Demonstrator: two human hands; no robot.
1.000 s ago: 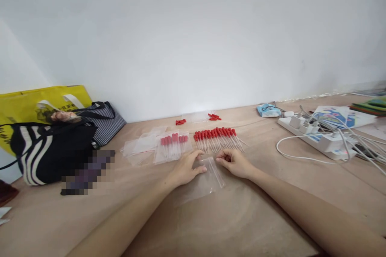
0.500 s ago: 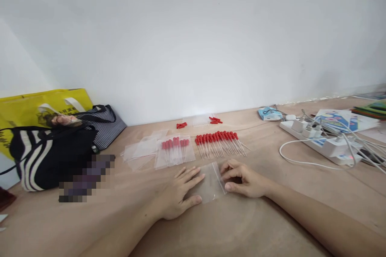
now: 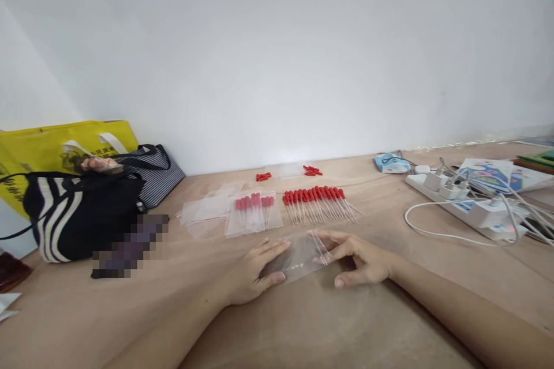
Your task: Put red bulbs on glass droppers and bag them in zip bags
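Observation:
A clear zip-lock plastic bag is between my hands, slightly raised, its mouth facing right. My left hand grips the bag's left end, thumb at the near side and fingers at the far side. My right hand has its fingers at the bag's mouth, seemingly slipped inside, while its thumb stands apart. Just beyond lies a row of droppers with red rubber bulbs and thin clear tubes. Left of them, another clear bag holds several red-bulbed droppers.
More clear bags are stacked at left. Loose red bulbs lie near the wall. A white power strip with cables and a blue mask are at right. A black bag and yellow bag stand at left.
The bag has come up off the table and bulges open. My right fingers have moved from the zip edge into its mouth, and the thumb has spread away.

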